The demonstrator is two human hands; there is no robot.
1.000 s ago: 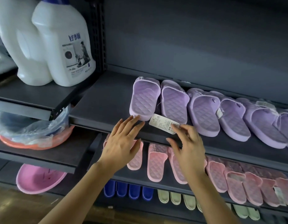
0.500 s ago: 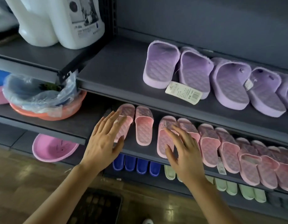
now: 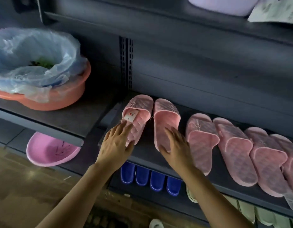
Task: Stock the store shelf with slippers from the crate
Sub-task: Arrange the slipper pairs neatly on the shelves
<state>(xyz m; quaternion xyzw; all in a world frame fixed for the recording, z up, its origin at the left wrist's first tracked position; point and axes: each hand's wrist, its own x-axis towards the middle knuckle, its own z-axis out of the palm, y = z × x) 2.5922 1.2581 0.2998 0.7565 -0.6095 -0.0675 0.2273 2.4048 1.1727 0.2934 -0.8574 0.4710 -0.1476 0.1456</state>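
Squaring the end pair on the shelf [image 3: 147, 155]: left hand [image 3: 117, 144] flat on the tagged pink slipper [image 3: 139, 119], right hand [image 3: 176, 146] flat on the plain pink slipper [image 3: 165, 117]; light, even pushes should keep both heels level.

Pink slippers [image 3: 135, 119]: quilted matt plastic; shelf [image 3: 159, 155]: matt grey metal; basin [image 3: 48, 102]: glossy plastic.

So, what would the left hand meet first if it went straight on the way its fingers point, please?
Probably the white tag on the leftmost pink slipper, just ahead of the left hand resting on that slipper; depth is unclear.
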